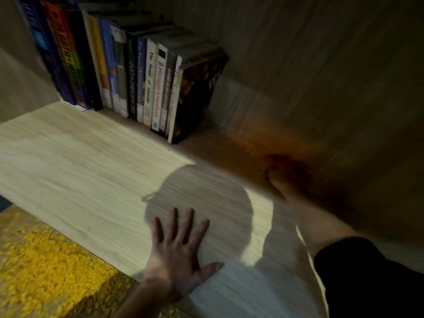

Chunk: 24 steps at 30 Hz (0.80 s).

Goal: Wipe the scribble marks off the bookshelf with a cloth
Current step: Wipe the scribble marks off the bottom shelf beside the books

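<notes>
Nearest, lower left: yellow rug (46, 271) below the board edge. On the front of the bookshelf (80, 161) board: left hand (179, 249), palm down, fingers straight and spread wide, holding nothing. To the right: black sleeve (367, 271), bare forearm reaching deeper into shadow. Farther in, close to the right side wall: right hand (283, 180), blurred; grip not determinable. Orange-red cloth (280, 160) at its fingertips, touching them, on the far side of that hand, well apart from the left hand. At the back, left of the cloth: row of upright books (146, 83).
</notes>
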Motion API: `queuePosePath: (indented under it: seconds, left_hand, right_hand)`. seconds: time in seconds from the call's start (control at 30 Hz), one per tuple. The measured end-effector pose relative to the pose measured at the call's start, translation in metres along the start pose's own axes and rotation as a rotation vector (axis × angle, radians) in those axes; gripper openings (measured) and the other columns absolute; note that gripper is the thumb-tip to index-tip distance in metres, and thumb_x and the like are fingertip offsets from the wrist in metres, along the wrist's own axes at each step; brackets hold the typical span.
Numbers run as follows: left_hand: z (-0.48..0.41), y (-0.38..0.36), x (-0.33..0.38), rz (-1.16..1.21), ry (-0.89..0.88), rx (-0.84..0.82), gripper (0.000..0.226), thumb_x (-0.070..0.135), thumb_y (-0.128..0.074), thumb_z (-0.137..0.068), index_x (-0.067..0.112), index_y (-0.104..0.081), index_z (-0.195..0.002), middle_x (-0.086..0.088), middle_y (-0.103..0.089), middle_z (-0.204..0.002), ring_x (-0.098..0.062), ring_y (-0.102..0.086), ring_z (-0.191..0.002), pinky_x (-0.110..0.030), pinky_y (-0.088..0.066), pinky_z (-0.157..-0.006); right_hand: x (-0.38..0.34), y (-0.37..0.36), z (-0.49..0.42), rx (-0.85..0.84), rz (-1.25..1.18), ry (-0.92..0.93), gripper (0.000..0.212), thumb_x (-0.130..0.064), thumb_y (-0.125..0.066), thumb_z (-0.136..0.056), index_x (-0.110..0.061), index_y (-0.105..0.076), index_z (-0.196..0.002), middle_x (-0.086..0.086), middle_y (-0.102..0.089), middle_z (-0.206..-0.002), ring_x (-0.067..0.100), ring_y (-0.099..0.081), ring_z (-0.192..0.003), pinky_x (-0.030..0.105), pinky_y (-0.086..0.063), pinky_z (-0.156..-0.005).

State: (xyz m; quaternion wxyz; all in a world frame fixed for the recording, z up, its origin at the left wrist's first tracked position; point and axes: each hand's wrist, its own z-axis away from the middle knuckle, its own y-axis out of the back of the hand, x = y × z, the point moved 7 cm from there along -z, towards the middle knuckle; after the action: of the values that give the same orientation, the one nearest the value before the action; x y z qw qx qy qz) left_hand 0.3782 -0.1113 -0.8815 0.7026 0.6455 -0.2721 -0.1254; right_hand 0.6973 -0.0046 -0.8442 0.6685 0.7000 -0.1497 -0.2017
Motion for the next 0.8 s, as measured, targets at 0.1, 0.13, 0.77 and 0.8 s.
queuePosePath:
  seconds: [0.1, 0.13, 0.77, 0.8]
  left_hand:
    - [0.002, 0.001, -0.001, -0.019, -0.002, 0.024, 0.085, 0.085, -0.021, -0.08, 0.028, -0.053, -0.134, -0.013, -0.052, -0.139, -0.039, -0.031, -0.132, -0.06, -0.02, -0.102]
    - [0.002, 0.001, -0.001, -0.02, -0.002, 0.023, 0.085, 0.085, -0.021, -0.08, 0.028, -0.054, -0.134, -0.013, -0.052, -0.139, -0.039, -0.031, -0.131, -0.059, -0.02, -0.102]
    - [0.0, 0.003, 0.001, -0.082, 0.004, 0.02, 0.086, 0.087, -0.018, -0.078, 0.031, -0.057, -0.132, -0.01, -0.053, -0.138, -0.042, -0.047, -0.127, -0.057, -0.016, -0.103]
    - [0.0, 0.003, 0.0, -0.084, 0.005, 0.021, 0.087, 0.087, -0.018, -0.078, 0.031, -0.057, -0.132, -0.01, -0.054, -0.137, -0.042, -0.047, -0.126, -0.055, -0.014, -0.104]
  right_hand:
    - [-0.073, -0.022, 0.006, -0.163, 0.011, 0.258, 0.055, -0.036, -0.042, -0.097, -0.033, -0.026, -0.149, -0.003, -0.012, -0.159, 0.024, -0.001, -0.147, 0.045, 0.002, -0.119]
    - [-0.077, -0.028, 0.008, -0.179, 0.035, 0.356, 0.054, -0.038, -0.038, -0.099, -0.028, -0.025, -0.151, -0.001, -0.011, -0.16, 0.023, -0.001, -0.148, 0.042, 0.005, -0.118]
    - [-0.033, -0.025, 0.003, -0.162, 0.099, 0.453, 0.049, -0.035, -0.027, -0.104, -0.025, -0.021, -0.152, -0.002, -0.011, -0.16, 0.019, -0.004, -0.148, 0.041, -0.001, -0.119]
    - [-0.02, -0.008, 0.012, -0.097, 0.117, 0.506, 0.048, -0.031, -0.03, -0.103, -0.021, -0.03, -0.149, 0.002, -0.022, -0.158, 0.021, -0.013, -0.146, 0.041, -0.007, -0.118]
